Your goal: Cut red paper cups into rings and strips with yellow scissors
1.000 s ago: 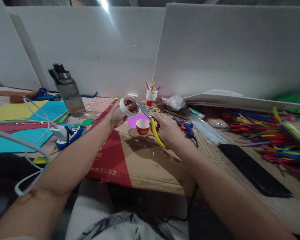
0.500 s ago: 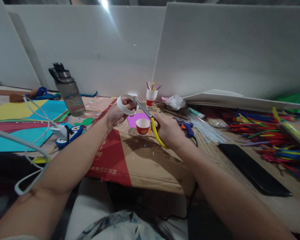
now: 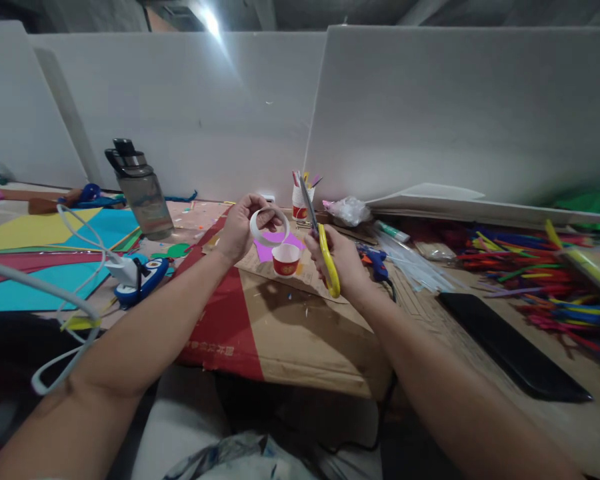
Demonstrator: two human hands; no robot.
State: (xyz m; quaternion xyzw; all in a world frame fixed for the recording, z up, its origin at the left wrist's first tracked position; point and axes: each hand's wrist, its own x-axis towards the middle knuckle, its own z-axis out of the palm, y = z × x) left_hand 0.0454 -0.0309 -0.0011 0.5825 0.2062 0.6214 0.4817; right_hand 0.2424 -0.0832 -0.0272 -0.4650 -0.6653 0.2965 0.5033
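My left hand [image 3: 245, 227] grips a white ring [image 3: 256, 233], which looks like a rim cut from a paper cup, and holds it up above the table. In my right hand [image 3: 343, 260] are yellow-handled scissors [image 3: 329, 263], their blades closed and pointing up, apart from the ring. Below and between the hands a short red and white paper cup [image 3: 286, 261] stands upright. Behind it lies a purple sheet of paper [image 3: 265, 251], partly covered by the cup and the ring.
A stack of paper cups [image 3: 301, 207] holding pens stands at the back. On the left are a water bottle [image 3: 146, 200], a blue power strip [image 3: 145, 283] and coloured paper [image 3: 35, 230]. To the right lie a glue gun [image 3: 375, 261], glue sticks [image 3: 415, 260], a black phone [image 3: 510, 347] and pipe cleaners [image 3: 510, 253].
The scissors have moved away from the ring to the right, and their blades have swung from pointing left to nearly upright. My left hand has shifted slightly right and turned the ring.
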